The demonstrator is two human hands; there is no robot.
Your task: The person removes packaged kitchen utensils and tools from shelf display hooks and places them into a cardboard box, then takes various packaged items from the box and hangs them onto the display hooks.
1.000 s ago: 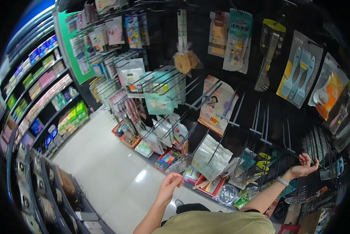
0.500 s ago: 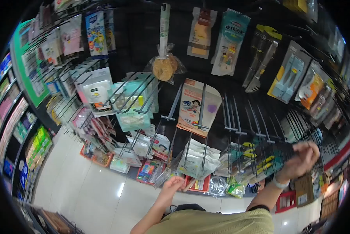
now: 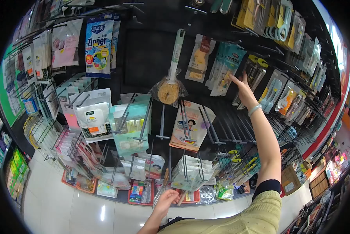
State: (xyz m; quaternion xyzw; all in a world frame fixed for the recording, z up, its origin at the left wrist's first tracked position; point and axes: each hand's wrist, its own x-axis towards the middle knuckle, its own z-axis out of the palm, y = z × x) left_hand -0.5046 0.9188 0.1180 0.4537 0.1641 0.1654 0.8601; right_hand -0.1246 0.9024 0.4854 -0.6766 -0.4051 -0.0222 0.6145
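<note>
My right hand [image 3: 243, 90] is raised to the rack, its fingers apart. The thumb side touches or nearly touches the lower right edge of the teal-topped clear packets [image 3: 223, 68], which hang together; I cannot make out their contents. Other fingers point up beside the packaged utensils with yellow-green tops [image 3: 255, 72]. Low in front of me, my left hand [image 3: 169, 198] is curled near the hanging white packets [image 3: 190, 173]. A thin brownish stick shows beside it, but what its fingers hold, if anything, is unclear.
Around the hands hang a pot brush with a round head [image 3: 168, 92], a packet of wooden sticks [image 3: 200, 58], a pinkish packet [image 3: 192, 126] and teal bags [image 3: 130, 124]. Metal hooks jut toward me. Red trays [image 3: 141, 192] stand low by the tiled floor [image 3: 85, 212].
My right hand has moved up and left from the lower right to the teal-topped packets. The view has shifted, and my left hand stays low by the white packets.
</note>
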